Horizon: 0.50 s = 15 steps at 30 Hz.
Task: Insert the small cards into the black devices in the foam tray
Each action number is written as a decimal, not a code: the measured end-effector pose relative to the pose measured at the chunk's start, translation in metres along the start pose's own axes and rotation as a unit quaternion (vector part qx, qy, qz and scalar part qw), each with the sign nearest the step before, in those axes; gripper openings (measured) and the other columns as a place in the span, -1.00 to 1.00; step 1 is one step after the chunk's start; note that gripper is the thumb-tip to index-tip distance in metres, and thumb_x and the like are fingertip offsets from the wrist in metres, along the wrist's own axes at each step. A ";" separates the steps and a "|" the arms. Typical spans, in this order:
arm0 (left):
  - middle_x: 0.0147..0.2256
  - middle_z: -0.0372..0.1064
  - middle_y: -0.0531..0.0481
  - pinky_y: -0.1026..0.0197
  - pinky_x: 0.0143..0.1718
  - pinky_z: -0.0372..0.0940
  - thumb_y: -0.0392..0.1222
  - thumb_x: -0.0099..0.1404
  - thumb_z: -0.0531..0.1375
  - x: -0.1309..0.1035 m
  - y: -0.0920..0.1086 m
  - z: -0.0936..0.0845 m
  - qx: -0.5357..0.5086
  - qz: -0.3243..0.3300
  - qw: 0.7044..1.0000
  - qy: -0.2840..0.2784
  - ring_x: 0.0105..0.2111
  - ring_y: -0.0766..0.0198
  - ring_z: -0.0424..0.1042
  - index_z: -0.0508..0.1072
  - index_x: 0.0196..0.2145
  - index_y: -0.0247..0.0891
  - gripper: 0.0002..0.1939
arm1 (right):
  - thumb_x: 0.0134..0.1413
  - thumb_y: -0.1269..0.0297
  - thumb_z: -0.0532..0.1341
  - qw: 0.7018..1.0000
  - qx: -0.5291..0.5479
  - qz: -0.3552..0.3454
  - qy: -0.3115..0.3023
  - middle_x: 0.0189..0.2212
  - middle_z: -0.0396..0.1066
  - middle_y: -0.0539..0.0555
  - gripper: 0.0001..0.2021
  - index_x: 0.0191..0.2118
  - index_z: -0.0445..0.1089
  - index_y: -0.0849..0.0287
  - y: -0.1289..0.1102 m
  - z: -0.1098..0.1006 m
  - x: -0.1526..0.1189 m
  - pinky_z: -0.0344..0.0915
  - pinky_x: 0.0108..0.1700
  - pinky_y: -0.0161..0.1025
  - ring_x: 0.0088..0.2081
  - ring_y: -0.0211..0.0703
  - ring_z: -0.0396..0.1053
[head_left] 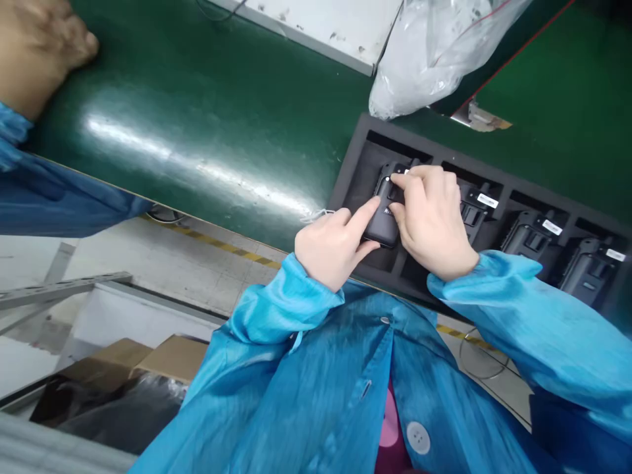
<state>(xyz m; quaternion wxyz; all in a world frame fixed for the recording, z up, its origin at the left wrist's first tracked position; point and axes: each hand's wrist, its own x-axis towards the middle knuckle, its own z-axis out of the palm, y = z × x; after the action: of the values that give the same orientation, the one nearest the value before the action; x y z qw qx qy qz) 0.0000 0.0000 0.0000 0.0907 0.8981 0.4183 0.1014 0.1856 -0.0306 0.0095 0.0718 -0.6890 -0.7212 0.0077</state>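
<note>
A small black device [382,227] with light lettering is held above the left end of a dark foam tray [353,158]. My left hand [336,243] grips its lower left side between thumb and fingers. Against its upper right side rest the bent fingers of my right hand [432,214], the index fingertip near a small white spot at the top. Under my hands, another black device with a white label partly shows in the tray. More labelled black devices [530,237] lie in the compartments to the right.
A clear plastic bag [424,59] lies behind the tray, beside a white panel [320,20]. At the far left, another person's hand [44,52] rests on the green table [207,99]. Cardboard boxes [170,359] stand below at the lower left.
</note>
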 end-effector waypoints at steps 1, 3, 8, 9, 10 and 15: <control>-0.32 0.40 0.08 0.13 -0.39 0.19 0.18 0.28 0.20 0.000 0.000 -0.001 0.006 0.003 1.000 -0.002 -0.35 0.24 0.44 0.23 0.27 0.00 -0.35 | 0.30 0.25 0.01 1.000 -0.012 -0.005 0.005 0.08 0.20 0.31 -0.57 0.20 0.22 0.33 -0.001 0.001 -0.001 0.20 0.06 0.06 0.05 0.17 0.17; -0.34 0.38 0.09 0.12 -0.39 0.20 0.15 0.30 0.19 0.001 0.000 -0.002 0.014 0.011 1.000 -0.010 -0.35 0.24 0.44 0.23 0.27 0.03 -0.37 | 0.32 0.24 -0.03 0.999 -0.043 -0.009 0.004 0.04 0.23 0.32 -0.55 0.22 0.20 0.35 -0.005 0.002 -0.001 0.22 0.05 0.05 0.01 0.16 0.19; -0.29 0.42 0.07 0.13 -0.42 0.22 0.09 0.31 0.21 0.007 0.001 -0.008 0.030 0.022 0.998 -0.055 -0.31 0.20 0.48 0.22 0.28 0.00 -0.38 | 0.34 0.25 -0.10 0.991 -0.127 -0.035 -0.001 -0.12 0.27 0.32 -0.53 0.22 0.20 0.42 -0.012 0.001 0.001 0.25 -0.03 0.02 -0.11 0.14 0.22; -0.26 0.44 0.05 0.13 -0.41 0.23 0.08 0.30 0.21 0.009 0.002 -0.009 0.033 0.023 0.997 -0.065 -0.29 0.19 0.49 0.21 0.28 -0.04 -0.37 | 0.33 0.27 -0.09 0.990 -0.134 -0.047 0.000 -0.13 0.27 0.31 -0.54 0.21 0.22 0.43 -0.011 -0.001 0.001 0.25 -0.04 0.01 -0.11 0.14 0.22; -0.24 0.45 0.03 0.14 -0.40 0.24 0.08 0.30 0.21 0.011 0.003 -0.011 0.033 0.027 0.996 -0.076 -0.26 0.18 0.50 0.21 0.28 -0.08 -0.36 | 0.32 0.28 -0.09 0.989 -0.137 -0.059 0.001 -0.14 0.27 0.31 -0.54 0.19 0.23 0.43 -0.010 -0.002 0.000 0.26 -0.06 0.01 -0.12 0.14 0.23; -0.21 0.51 -0.05 0.14 -0.42 0.29 0.31 0.30 0.09 0.023 0.002 -0.014 -0.018 0.083 0.989 -0.125 -0.20 0.11 0.53 0.22 0.25 -0.23 -0.27 | 0.27 0.20 -0.13 0.991 -0.095 -0.092 0.019 -0.23 0.29 0.31 -0.51 0.19 0.24 0.25 0.005 0.004 -0.002 0.27 -0.14 0.09 -0.17 0.23 0.27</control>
<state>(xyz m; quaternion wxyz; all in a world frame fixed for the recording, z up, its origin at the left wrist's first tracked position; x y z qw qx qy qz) 0.0125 0.0171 0.0163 0.1495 0.9335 0.3260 0.0027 0.1906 -0.0322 0.0047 0.0201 -0.6236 -0.7773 -0.0805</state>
